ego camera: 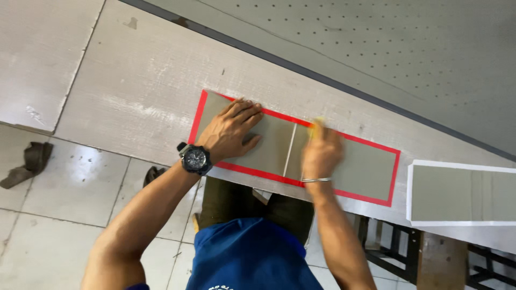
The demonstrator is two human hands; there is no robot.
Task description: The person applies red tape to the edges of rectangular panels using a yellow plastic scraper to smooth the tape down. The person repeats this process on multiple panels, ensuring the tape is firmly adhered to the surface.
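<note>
In the head view, a long grey board panel with a red border (pixel 371 172) lies flat on a pale worktable (pixel 134 91), running from the middle of the frame down toward the right, its near long edge close to the table's edge. A thin pale seam (pixel 289 150) crosses the panel near its middle.

The left hand (pixel 231 131) rests palm down on the left part of the panel, just left of centre of the frame. Its fingers are spread and laid flat, pointing toward the upper right, pressing on the grey face and gripping nothing. A black wristwatch (pixel 194 159) sits on that wrist.

The right hand (pixel 321 150) lies on the panel just right of the seam and is blurred. A small yellowish thing (pixel 319 122) shows at its fingertips, at the panel's far red edge; how the fingers close on it, I cannot tell. A thin metal bangle (pixel 316 180) circles that wrist.

At the right edge of the frame, a second grey panel with a white border (pixel 457 194) lies on the same table, near the red one but apart from it. A perforated grey sheet (pixel 403 48) fills the upper right. On the tiled floor (pixel 64 188) at lower left, a dark rag (pixel 29 161) lies crumpled.
</note>
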